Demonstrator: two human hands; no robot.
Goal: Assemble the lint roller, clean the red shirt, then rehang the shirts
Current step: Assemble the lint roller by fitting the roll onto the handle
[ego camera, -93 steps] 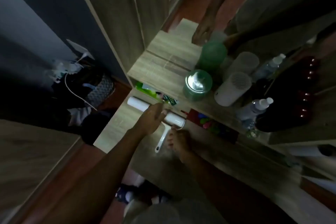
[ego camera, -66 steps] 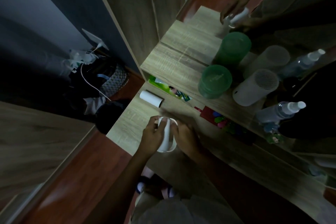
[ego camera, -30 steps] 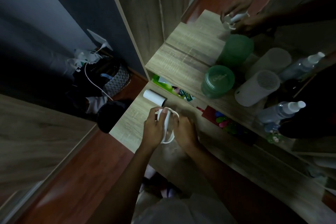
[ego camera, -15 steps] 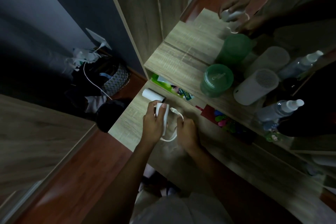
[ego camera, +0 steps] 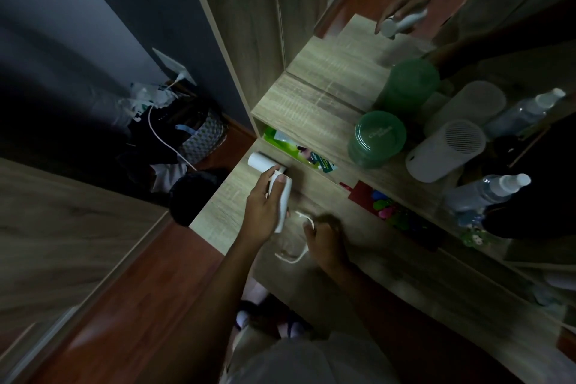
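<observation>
**Lint roller in separate parts above the pale wood-grain desk (ego camera: 224, 212).**

*Hazards, left to right.* The loose white paper-wound adhesive roll (ego camera: 261, 161) lies on its side near the desk's left edge. It could roll off to the floor if the left hand (ego camera: 263, 212) knocked it while reaching. The white tubular plastic handle (ego camera: 283, 201) is wrapped in that hand's fingers, with the thumb lying over its top. It could slip if twisted hard against the frame. The thin white loop-shaped frame (ego camera: 293, 254) is pinched at its upper end by the curled fingers of the right hand (ego camera: 325, 241), whose outline is motion-blurred. The frame could bend or miss the roll's core if pushed in off-axis.

*Positions.* The adhesive roll lies at 11 o'clock from the left hand, just beside the handle's upper end. Contact there cannot be determined. The handle sits inside the left grip. The frame lies at 9 o'clock from the right hand, between the two hands.
</observation>
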